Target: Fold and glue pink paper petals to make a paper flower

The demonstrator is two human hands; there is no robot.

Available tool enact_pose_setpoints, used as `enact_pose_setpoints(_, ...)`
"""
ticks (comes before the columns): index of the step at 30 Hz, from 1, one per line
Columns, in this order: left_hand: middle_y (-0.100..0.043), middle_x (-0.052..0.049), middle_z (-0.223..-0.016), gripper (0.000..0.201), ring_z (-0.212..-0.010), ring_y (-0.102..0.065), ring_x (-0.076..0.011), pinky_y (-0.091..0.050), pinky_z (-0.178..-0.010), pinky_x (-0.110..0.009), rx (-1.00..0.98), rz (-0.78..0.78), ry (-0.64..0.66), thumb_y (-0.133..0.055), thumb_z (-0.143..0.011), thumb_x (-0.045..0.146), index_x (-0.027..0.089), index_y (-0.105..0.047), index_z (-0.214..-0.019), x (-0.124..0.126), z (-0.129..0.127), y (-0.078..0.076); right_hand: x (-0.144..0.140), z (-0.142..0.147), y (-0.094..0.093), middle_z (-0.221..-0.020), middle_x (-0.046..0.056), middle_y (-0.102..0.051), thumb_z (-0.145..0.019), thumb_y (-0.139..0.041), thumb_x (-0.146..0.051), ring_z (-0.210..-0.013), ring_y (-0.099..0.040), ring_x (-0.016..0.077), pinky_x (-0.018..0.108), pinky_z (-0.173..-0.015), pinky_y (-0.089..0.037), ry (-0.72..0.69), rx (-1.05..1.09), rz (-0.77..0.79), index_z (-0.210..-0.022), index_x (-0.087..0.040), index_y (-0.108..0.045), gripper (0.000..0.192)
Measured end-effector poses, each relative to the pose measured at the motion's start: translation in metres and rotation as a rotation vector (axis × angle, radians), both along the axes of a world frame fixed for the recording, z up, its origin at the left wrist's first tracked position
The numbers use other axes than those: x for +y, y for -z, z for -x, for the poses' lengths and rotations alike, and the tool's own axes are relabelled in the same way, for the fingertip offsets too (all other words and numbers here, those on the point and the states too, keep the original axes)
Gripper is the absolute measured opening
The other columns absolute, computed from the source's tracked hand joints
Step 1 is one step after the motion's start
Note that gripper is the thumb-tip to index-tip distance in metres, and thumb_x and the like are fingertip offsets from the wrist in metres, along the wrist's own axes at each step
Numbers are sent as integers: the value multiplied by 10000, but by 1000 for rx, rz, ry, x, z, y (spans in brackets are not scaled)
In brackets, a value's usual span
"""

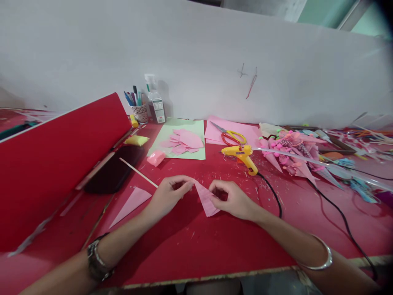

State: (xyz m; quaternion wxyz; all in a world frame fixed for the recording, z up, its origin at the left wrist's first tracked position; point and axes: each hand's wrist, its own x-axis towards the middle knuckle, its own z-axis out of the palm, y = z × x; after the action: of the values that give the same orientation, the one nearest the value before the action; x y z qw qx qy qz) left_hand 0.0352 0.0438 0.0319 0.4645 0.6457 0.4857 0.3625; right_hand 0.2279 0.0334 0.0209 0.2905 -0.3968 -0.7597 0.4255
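A small pink paper cone is held between my two hands over the red table. My left hand pinches its narrow upper tip between thumb and fingers. At its wider lower end, my right hand grips the right edge, fingers curled. Another folded pink paper piece lies left of my left hand. A thin wooden stick rests just beyond that hand. Past my right hand lies a yellow glue gun, its black cord trailing right.
Pink paper cut-outs lie on a green sheet at the back. Scissors rest on pink paper. Decorated pink cones are piled at right. A red board slants at left, near a pen cup and bottle.
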Motion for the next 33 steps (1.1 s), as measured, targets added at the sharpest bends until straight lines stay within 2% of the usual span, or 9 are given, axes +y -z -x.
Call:
enact_pose_setpoints(8,-519,56,-570,129,-464,-414,-55,-371,-508,-187,-105,11,92,-533,-719,266,163,-603,-751,-2,-2,2,1,-1,1,-635,-35,-466,-709,-474,-134,-582,-423,84,193,-552,-347,12,19,-1,-712,-169,-477,35)
enact_pose_setpoints(14,-515,55,-541,152,-453,-440,-56,-376,-508,-185,-55,-25,61,-529,-742,297,165,-602,-723,-1,-2,0,0,0,0,-626,-39,-462,-705,-476,-124,-576,-420,80,192,-549,-345,-10,24,15,-711,-169,-479,46)
enact_pose_setpoints(23,-552,40,-559,141,-500,-517,-78,-408,-555,-197,-100,-20,53,-518,-757,282,160,-567,-708,0,-1,1,0,0,0,-626,-39,-458,-706,-474,-122,-574,-411,80,192,-545,-339,0,18,11,-712,-167,-481,47)
enact_pose_setpoints(28,-554,41,-578,140,-491,-505,-72,-397,-544,-195,-74,-39,46,-513,-756,278,161,-570,-704,1,-1,2,1,-1,0,-628,-39,-460,-709,-474,-126,-577,-416,80,191,-546,-340,-4,13,1,-709,-167,-480,41)
enact_pose_setpoints(33,-502,61,-546,154,-430,-422,-48,-353,-472,-176,-24,-67,14,-510,-756,277,160,-536,-659,-1,1,5,1,0,-2,-622,-41,-458,-706,-469,-121,-575,-416,80,190,-547,-341,-3,8,2,-707,-167,-481,47)
